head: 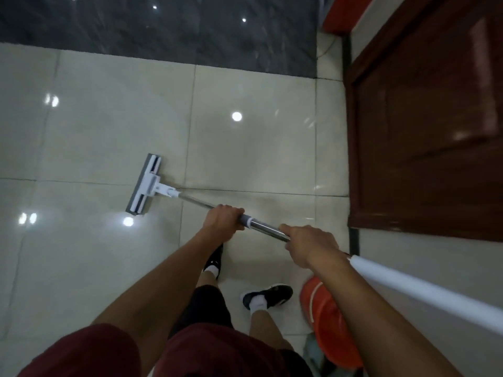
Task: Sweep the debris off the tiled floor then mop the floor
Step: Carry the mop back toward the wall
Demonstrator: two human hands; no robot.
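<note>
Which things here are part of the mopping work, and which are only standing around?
Part of the job: mop, held by the left hand and right hand; tiled floor; orange bucket.

Only around: wooden door; dark wall.

My right arm hides much of the orange bucket; the mop handle's white end runs off frame, as does the door.

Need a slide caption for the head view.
Both hands, left hand and right hand, grip the mop on glossy tiles.
</note>
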